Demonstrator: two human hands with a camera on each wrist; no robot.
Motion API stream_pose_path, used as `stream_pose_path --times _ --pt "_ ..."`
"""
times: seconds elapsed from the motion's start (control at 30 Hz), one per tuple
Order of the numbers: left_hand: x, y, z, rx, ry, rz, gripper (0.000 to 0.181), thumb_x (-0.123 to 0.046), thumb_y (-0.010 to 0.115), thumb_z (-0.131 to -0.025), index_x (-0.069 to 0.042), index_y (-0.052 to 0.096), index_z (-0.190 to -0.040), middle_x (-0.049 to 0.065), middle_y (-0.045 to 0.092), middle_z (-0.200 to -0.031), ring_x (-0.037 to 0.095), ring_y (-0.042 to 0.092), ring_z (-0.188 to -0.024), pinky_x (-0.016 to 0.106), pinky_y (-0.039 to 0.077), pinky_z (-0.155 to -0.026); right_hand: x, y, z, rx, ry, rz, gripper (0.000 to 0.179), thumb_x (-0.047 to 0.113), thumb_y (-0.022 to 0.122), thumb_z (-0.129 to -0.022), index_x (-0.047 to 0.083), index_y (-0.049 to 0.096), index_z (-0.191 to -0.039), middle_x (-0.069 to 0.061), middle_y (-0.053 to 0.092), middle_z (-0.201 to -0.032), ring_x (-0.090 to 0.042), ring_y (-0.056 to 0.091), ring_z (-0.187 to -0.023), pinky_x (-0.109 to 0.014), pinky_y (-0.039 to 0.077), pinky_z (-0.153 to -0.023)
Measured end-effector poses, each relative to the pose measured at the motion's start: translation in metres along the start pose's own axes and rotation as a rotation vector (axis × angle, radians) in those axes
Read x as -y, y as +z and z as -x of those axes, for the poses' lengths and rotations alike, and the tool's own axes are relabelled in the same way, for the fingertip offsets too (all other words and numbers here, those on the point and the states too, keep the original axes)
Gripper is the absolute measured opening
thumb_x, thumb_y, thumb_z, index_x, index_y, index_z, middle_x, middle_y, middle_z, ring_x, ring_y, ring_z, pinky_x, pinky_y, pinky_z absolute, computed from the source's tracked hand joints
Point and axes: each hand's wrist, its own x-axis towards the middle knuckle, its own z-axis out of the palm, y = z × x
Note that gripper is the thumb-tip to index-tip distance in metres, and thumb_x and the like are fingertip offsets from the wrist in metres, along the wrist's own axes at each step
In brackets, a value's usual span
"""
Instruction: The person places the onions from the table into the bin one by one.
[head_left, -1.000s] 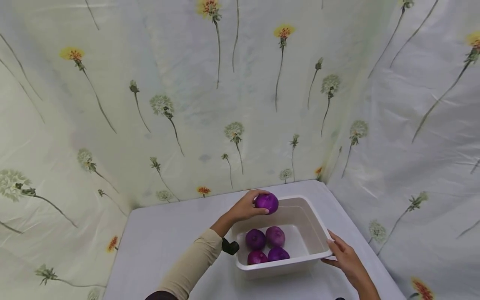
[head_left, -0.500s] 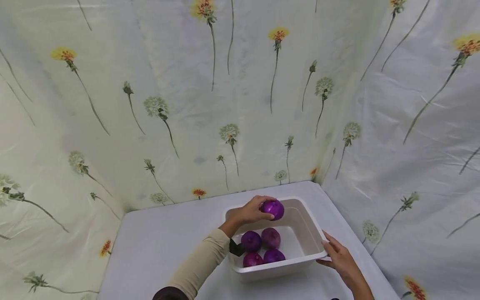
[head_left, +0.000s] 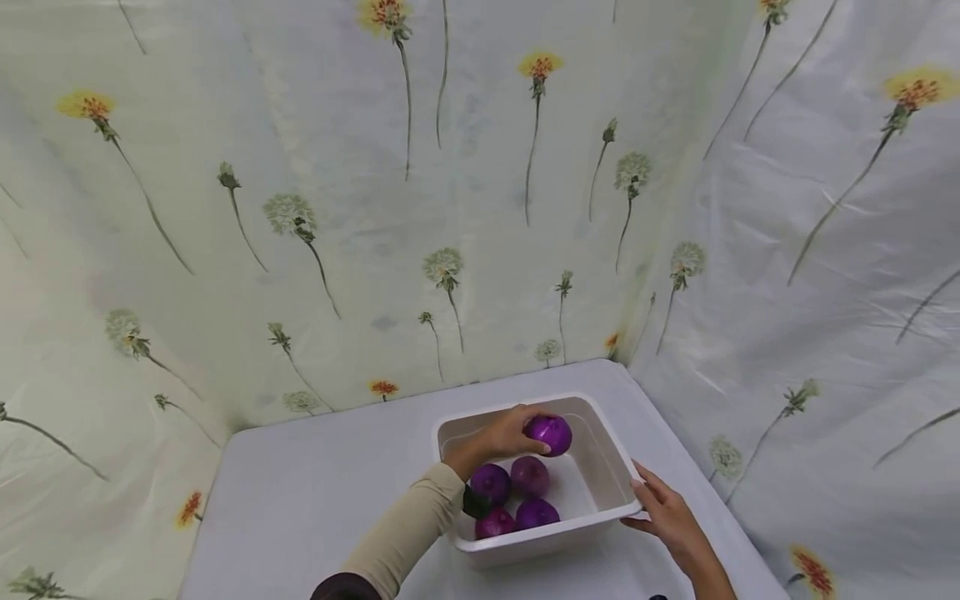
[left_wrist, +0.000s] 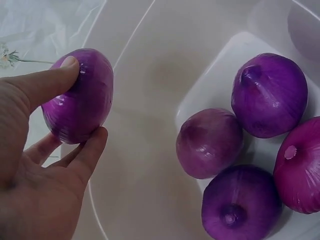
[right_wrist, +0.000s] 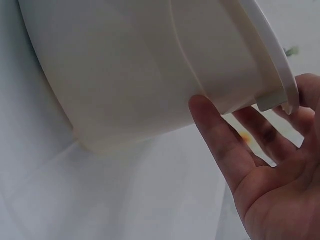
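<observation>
My left hand (head_left: 517, 431) grips a red onion (head_left: 550, 435) inside the white plastic tub (head_left: 558, 537), above its floor. In the left wrist view the thumb lies over the top of this onion (left_wrist: 95, 100) and the other fingers support it from below. Several more red onions (head_left: 530, 476) sit together at the near left of the tub floor. My right hand (head_left: 667, 518) holds the tub's right rim near the front corner. In the right wrist view one finger (right_wrist: 215, 135) presses the outer wall beneath the rim, with other fingers partly hidden behind it.
The tub stands on a table with a white cover (head_left: 300, 483). A flower-printed curtain (head_left: 337, 275) hangs behind and at both sides. A dark object (head_left: 474, 502) at the left forearm overlaps the tub's left side.
My left hand has lowered the onion from around the back rim into the tub, moving rightward relative to it. My right hand keeps hold of the rim. The head view has shifted slightly.
</observation>
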Motion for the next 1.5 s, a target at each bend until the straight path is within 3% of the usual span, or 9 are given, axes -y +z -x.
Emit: stream_pose_path --times 0.17,0.3,0.53,0.87,1.13,1.37,1.5 --pt "0.003 0.009 0.004 0.026 -0.038 0.030 0.057 -0.018 0.077 -0.088 -0.014 0.055 -0.141 0.007 0.059 -0.136 0.015 0.059 -0.117 0.023 0.050 -0.095 -0.002 0.001 0.002 -0.007 0.014 0.002 0.063 0.042 0.051 -0.103 0.013 0.033 -0.156 -0.029 0.040 -0.152 -0.033 0.063 -0.114 -0.046 0.060 -0.083" --pt "0.002 0.016 0.005 0.032 -0.070 0.009 0.058 -0.020 0.079 -0.086 -0.016 0.057 -0.140 0.007 0.061 -0.132 0.015 0.061 -0.114 0.025 0.052 -0.092 -0.002 0.000 0.005 -0.012 0.028 0.004 0.062 0.041 0.052 -0.103 0.013 0.034 -0.156 -0.029 0.040 -0.152 -0.034 0.063 -0.113 -0.046 0.060 -0.082" --pt "0.007 0.027 -0.002 0.033 -0.062 -0.073 0.058 -0.027 0.079 -0.086 -0.019 0.058 -0.140 0.002 0.062 -0.135 0.012 0.060 -0.116 0.022 0.049 -0.094 0.002 0.000 0.005 -0.031 0.019 0.001 0.062 0.041 0.053 -0.103 0.013 0.035 -0.156 -0.028 0.040 -0.152 -0.034 0.063 -0.113 -0.045 0.060 -0.082" --pt "0.013 0.039 -0.009 0.085 -0.053 -0.140 0.058 -0.020 0.082 -0.082 -0.016 0.059 -0.135 0.007 0.063 -0.129 0.016 0.060 -0.115 0.022 0.048 -0.094 -0.001 0.003 -0.001 -0.049 0.028 -0.030 0.058 0.035 0.052 -0.104 0.012 0.036 -0.155 -0.029 0.042 -0.151 -0.032 0.065 -0.109 -0.045 0.061 -0.080" --pt "0.016 0.048 -0.008 0.109 -0.089 -0.106 0.054 -0.013 0.084 -0.079 -0.018 0.062 -0.128 0.005 0.066 -0.121 0.011 0.063 -0.103 0.020 0.049 -0.086 0.001 0.002 0.000 -0.063 0.023 -0.027 0.058 0.035 0.053 -0.104 0.014 0.037 -0.155 -0.028 0.043 -0.151 -0.034 0.064 -0.112 -0.046 0.061 -0.080" --pt "0.025 0.061 -0.006 0.188 -0.031 -0.116 0.052 -0.010 0.084 -0.077 -0.013 0.063 -0.125 0.006 0.067 -0.118 0.008 0.062 -0.103 0.016 0.048 -0.087 0.000 0.003 0.001 -0.065 0.043 -0.007 0.059 0.037 0.053 -0.104 0.015 0.037 -0.155 -0.027 0.043 -0.151 -0.032 0.064 -0.113 -0.045 0.060 -0.081" --pt "0.032 0.065 -0.005 0.193 -0.032 -0.167 0.052 -0.012 0.086 -0.076 -0.016 0.064 -0.122 0.002 0.068 -0.115 0.005 0.061 -0.101 0.016 0.047 -0.087 0.000 0.004 0.001 -0.068 0.037 -0.002 0.058 0.036 0.052 -0.104 0.014 0.036 -0.155 -0.027 0.043 -0.151 -0.032 0.064 -0.112 -0.046 0.060 -0.080"
